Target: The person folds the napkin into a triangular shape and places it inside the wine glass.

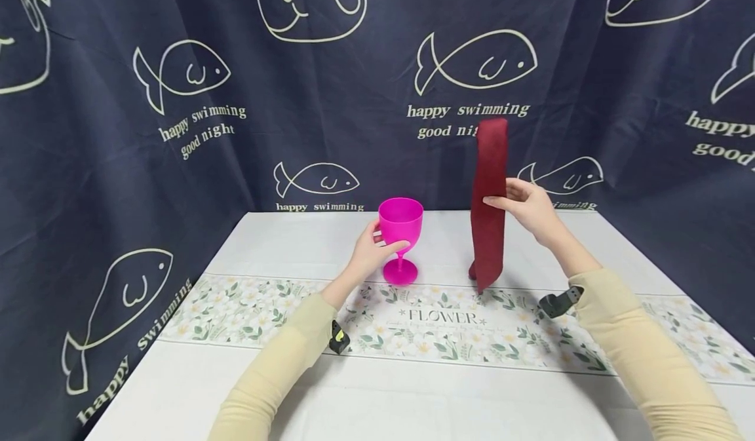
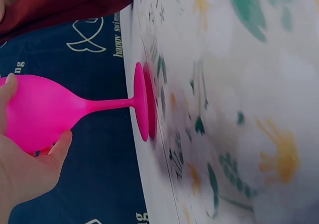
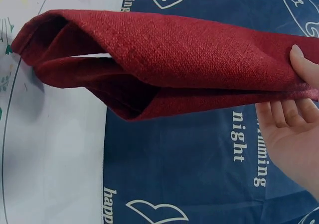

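My left hand [image 1: 368, 252] grips the bowl of a bright pink plastic goblet [image 1: 400, 218], thumb on the near side and fingers behind. The goblet is upright, and in the left wrist view its round foot [image 2: 140, 102] is close over the tabletop with a pink reflection beside it. To the right, my right hand [image 1: 533, 211] pinches a folded dark red necktie [image 1: 489, 185] by its middle, thumb in front and fingers behind. The necktie hangs upright, its pointed lower end close to the table. Loose folds [image 3: 99, 59] gape at that lower end in the right wrist view.
A white table [image 1: 265, 388] carries a printed floral band [image 1: 236, 310] with the word FLOWER. Dark blue curtains [image 1: 330, 113] with fish and whale drawings enclose the back and sides. A small black camera [image 1: 560, 302] is strapped at the right wrist, another [image 1: 339, 338] at the left.
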`<state>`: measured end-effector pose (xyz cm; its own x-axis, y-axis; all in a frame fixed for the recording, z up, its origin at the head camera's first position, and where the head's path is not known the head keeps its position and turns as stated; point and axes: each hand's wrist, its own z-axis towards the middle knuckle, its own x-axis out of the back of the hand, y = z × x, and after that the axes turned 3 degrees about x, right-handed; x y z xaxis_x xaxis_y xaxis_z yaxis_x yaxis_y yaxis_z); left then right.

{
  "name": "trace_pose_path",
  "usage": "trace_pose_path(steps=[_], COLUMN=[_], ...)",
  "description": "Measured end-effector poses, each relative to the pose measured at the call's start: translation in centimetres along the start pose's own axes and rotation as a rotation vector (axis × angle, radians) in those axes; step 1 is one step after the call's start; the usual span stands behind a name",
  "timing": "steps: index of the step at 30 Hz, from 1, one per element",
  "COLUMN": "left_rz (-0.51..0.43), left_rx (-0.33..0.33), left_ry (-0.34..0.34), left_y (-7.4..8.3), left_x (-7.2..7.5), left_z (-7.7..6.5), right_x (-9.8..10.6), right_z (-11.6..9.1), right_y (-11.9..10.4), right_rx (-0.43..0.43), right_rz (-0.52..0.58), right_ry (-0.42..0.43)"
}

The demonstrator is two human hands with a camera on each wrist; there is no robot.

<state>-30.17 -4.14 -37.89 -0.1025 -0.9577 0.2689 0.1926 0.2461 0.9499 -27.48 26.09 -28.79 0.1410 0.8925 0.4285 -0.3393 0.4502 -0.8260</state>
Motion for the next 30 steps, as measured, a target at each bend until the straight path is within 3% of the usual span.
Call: trace_pose_path(steps=[13, 30], left_rz=[0.012, -0.002], left_rx=[-0.041, -0.070], left_ry=[-0.061, -0.096], left_y=[-0.4, -0.9], left_x=[-1.4, -2.0], left_z=[0.0, 0.4], right_x=[0.8, 2.2], right_z=[0.2, 1.2], right_y=[0.1, -0.6], right_rx=[0.016, 0.035], right_rz=[-0.079, -0.227], right_ry=[0.015, -0.035])
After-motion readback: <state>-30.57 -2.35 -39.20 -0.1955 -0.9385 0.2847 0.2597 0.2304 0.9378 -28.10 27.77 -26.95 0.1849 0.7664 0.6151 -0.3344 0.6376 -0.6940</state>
